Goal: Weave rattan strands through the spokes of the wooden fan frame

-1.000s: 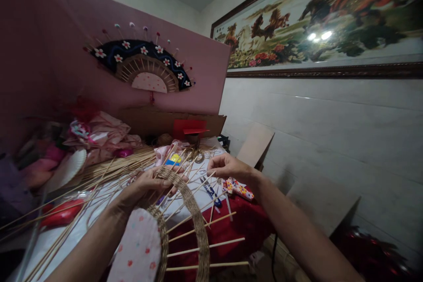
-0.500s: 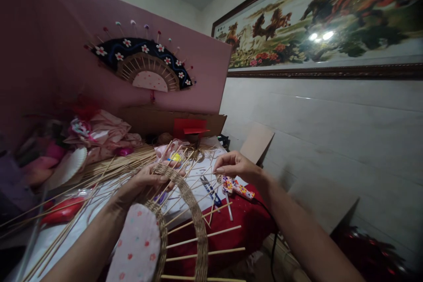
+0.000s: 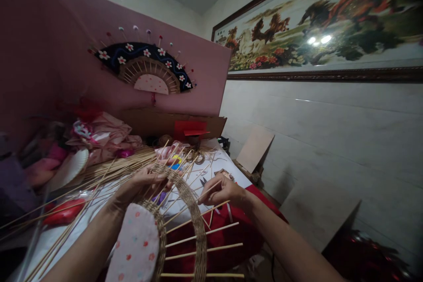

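Observation:
A half-round fan frame, with light sticks spreading through two woven twine bands and a dotted pink-white cloth centre, stands tilted before me. My left hand is closed on the outer band near its upper end, thumb in front, other fingers partly hidden behind the sticks. My right hand is at the outer stick tips, fingers pinched together on a thin strand of twine that is mostly hidden now. Scissors lie just behind it, largely covered. A flower-patterned glue gun shows partly beyond the knuckles.
Long thin sticks lie across the white tabletop at left, beside a red packet and crumpled pink cloth. A finished dark flowered fan hangs on the pink board. Red cloth covers the table's right edge. A board leans at the wall.
My right hand first drew slightly right, a thin strand stretching from the band, then came down and nearer, covering the scissors. My left hand keeps its hold; the fan frame turned slightly.

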The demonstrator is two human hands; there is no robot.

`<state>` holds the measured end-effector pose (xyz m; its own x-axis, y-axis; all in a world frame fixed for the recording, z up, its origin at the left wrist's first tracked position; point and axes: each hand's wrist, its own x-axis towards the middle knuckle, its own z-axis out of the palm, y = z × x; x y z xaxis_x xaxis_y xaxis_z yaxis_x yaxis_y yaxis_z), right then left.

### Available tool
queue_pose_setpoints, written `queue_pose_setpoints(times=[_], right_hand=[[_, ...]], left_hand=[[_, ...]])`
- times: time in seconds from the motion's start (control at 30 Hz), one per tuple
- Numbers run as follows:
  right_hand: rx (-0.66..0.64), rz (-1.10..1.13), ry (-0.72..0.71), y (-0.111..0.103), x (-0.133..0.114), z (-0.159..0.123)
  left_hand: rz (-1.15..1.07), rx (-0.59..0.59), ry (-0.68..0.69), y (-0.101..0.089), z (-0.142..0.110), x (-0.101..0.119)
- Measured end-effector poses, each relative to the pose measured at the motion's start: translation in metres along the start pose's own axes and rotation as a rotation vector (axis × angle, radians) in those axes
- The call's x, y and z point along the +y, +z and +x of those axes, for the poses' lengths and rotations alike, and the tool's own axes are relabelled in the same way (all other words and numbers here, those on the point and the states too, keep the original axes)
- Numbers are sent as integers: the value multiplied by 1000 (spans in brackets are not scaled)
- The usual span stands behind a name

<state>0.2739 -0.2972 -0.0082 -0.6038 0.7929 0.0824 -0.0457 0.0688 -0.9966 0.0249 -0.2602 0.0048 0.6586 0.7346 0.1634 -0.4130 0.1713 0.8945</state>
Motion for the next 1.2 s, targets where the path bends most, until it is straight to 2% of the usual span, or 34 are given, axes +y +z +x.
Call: queue_pose_setpoints(times=[0.2,0.33,0.53,0.63,0.87,0.93,1.1,1.2], right_hand=[[-5,-3,14,-4,6,1],[-17,-33,68,-3,5,1],[-22,-121,54,-4,-1,1],[-26,-162,57,-6,-4,-2],[-39,-18,46,-11,-11,-6],[28,-131,-14,-10,-16,-9],[184,-685,-231,1,-30,-17],[199,-909,-243,4,-37,-18]], left_hand=[[69,-78,-49,-6,1,4],[56,-27,-99,-11,4,2],[14,-41,-133,-15,5,0],[29,-11,-136,-16,5,2],[13,44,-91,-22,6,1],[11,59,-82,-24,6,0],[34,63,-61,-25,5,2],[46,82,-60,-24,5,3]])
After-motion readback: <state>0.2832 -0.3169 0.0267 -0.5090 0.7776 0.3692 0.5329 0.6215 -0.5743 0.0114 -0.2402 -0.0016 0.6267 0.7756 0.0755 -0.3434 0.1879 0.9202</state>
